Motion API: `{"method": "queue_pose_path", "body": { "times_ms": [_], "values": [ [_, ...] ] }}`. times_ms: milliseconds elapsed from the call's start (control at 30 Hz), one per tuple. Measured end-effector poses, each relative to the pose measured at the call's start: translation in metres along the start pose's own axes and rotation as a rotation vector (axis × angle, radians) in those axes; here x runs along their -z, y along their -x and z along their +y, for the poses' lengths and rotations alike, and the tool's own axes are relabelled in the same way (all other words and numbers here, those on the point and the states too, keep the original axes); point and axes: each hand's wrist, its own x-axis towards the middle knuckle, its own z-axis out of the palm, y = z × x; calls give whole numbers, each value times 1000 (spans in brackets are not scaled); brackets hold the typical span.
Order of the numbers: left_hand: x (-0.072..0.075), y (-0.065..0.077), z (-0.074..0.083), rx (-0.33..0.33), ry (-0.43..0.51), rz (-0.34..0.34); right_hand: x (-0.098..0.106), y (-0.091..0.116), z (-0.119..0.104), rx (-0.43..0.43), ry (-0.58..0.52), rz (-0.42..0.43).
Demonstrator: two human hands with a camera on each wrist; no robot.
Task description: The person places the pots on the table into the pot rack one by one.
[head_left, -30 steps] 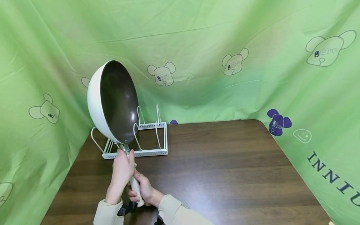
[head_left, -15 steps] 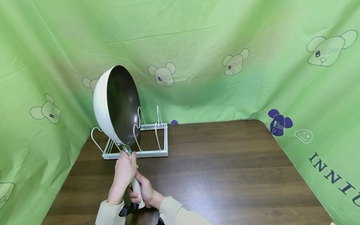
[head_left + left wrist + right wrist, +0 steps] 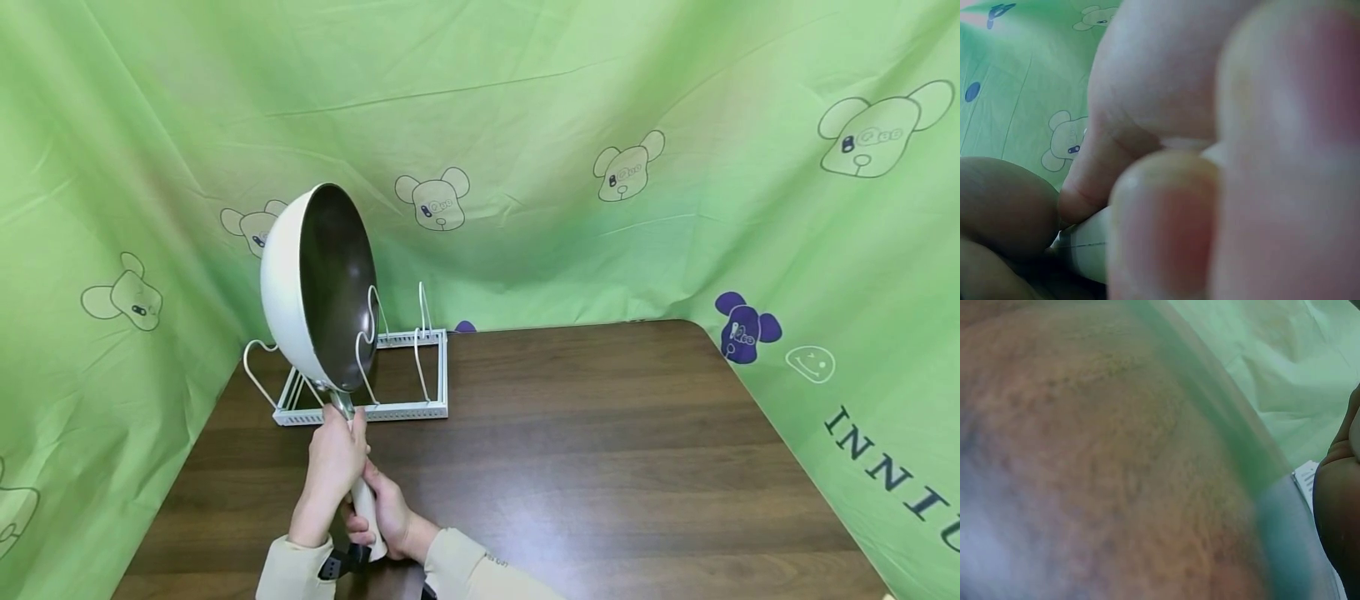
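Observation:
A deep white wok (image 3: 341, 283) with a dark brown inside stands on edge over the left part of a white wire rack (image 3: 405, 410), its open side facing right. Two wire dividers of the rack overlap the wok's right rim. Around the upper part of its cream handle (image 3: 364, 504), close below the metal neck, my left hand (image 3: 335, 450) is curled. Lower down, my right hand (image 3: 390, 512) grips the same handle near its end. Large blurred fingers (image 3: 1166, 231) of my left hand fill much of the left wrist view, with a bit of handle behind them.
The rack stands at the back left of a brown wooden table (image 3: 600, 450). More wire dividers (image 3: 420, 362) rise from its right half. A green curtain (image 3: 540, 167) with bear drawings hangs behind and at both sides.
The wok has moved right and down, deeper into the rack, and its opening has turned further to the right. Both hands have kept their grip and shifted slightly right and toward me.

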Motion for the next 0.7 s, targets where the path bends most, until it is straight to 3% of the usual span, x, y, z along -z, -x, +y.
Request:
{"method": "queue_pose_path", "body": {
  "times_ms": [700],
  "values": [
    [-10, 3, -11, -16, -52, -24, -3, 4, 11, -48, -41, 95]
  ]
}}
